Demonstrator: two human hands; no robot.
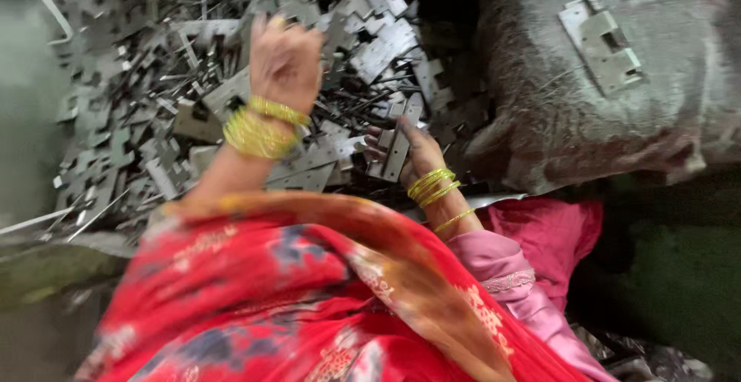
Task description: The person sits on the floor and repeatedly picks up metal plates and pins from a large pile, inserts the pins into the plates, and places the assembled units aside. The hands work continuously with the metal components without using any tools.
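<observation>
One flat grey metal strip point(398, 153) lies in the right hand point(417, 154), the fingers curled loosely about it just above the heap of stamped metal pieces point(154, 120). It is a thin, dull, punched plate like the rest, long and narrow, tilted a little from upright; blur hides its finer cut. The left hand point(284, 58) is raised over the middle of the heap, seen from the back with its fingers bent forward, and whether it has hold of anything I cannot tell.

Picking from such a heap seems best done by taking one piece at its flat faces, not its cut edges, which look sharp, and lifting it clear before turning it, so that neighbouring pieces and the thin rods among them are not dragged along.

Both wrists carry stacks of yellow bangles point(258, 127). Below them spreads a red patterned garment point(293, 297) with a pink sleeve point(502, 266). To the right sits a bulky grey sack point(587, 112), and on top of it rest two joined hinge-like plates point(603, 41), well apart from the hands.
</observation>
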